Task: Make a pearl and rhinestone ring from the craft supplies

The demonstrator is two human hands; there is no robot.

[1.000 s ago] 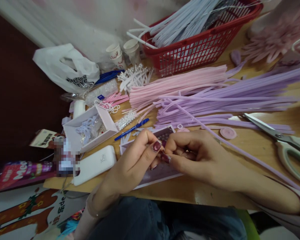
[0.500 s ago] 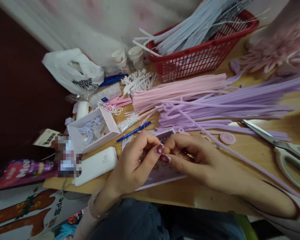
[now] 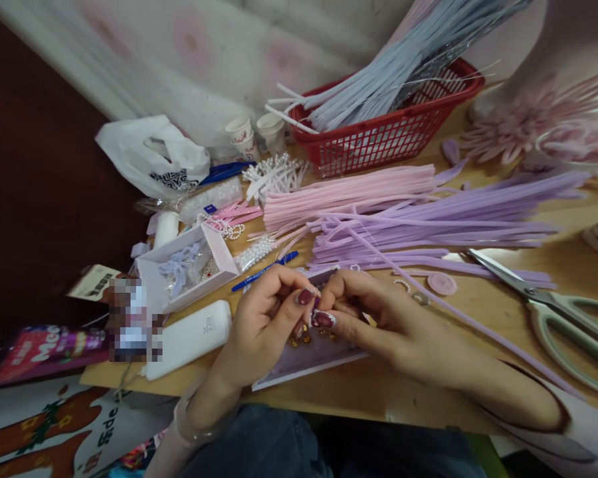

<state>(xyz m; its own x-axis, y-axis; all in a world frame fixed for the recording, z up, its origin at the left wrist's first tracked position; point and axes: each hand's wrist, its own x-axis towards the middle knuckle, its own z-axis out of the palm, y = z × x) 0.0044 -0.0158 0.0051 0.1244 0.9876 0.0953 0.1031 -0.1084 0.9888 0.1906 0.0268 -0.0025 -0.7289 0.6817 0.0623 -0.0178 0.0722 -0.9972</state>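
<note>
My left hand (image 3: 264, 325) and my right hand (image 3: 379, 318) meet fingertip to fingertip over a shallow pale box lid (image 3: 309, 358) near the table's front edge. Both hands are pinched closed on a tiny piece that I cannot make out. Small gold and dark beads (image 3: 303, 338) lie in the lid just under the fingers. A long lilac pipe cleaner (image 3: 478, 325) runs from the right hand across the table toward the lower right.
Piles of pink pipe cleaners (image 3: 349, 192) and lilac pipe cleaners (image 3: 453, 219) lie behind the hands. A red basket (image 3: 379, 139) holds pale blue ones. Scissors (image 3: 553, 312) lie at right. A white power bank (image 3: 189, 338), an open box of trinkets (image 3: 184, 265) and a blue pen (image 3: 264, 270) sit at left.
The view has tilted slightly. Both hands stay pinched together and have shifted a little down toward the lid; beads under the fingers now show.
</note>
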